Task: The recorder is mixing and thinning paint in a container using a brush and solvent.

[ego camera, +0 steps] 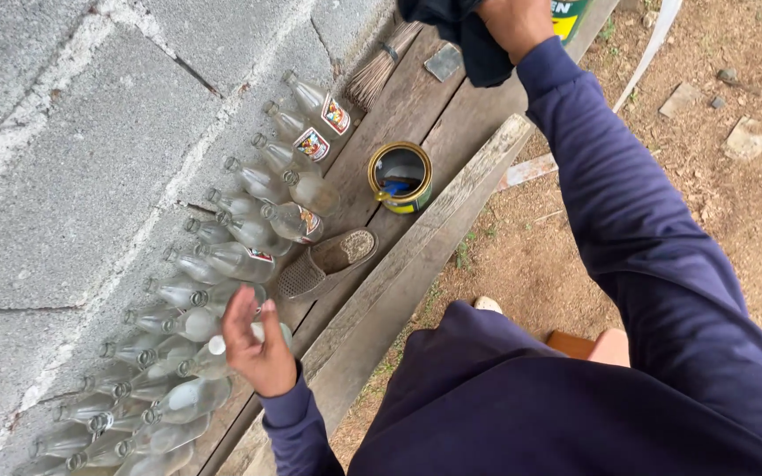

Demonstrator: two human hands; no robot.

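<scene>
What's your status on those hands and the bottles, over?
Left hand gripping a clear glass bottle in the row along the wall. Right hand clutching a dark cloth. Open tin and shoe beside the bottles.

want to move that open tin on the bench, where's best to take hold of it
Take the open tin by its side wall, a little below the yellow rim, coming from the bench's outer edge. It stands upright with no lid and some contents inside. The bottles crowd its wall side; a shoe lies beside it.
</scene>
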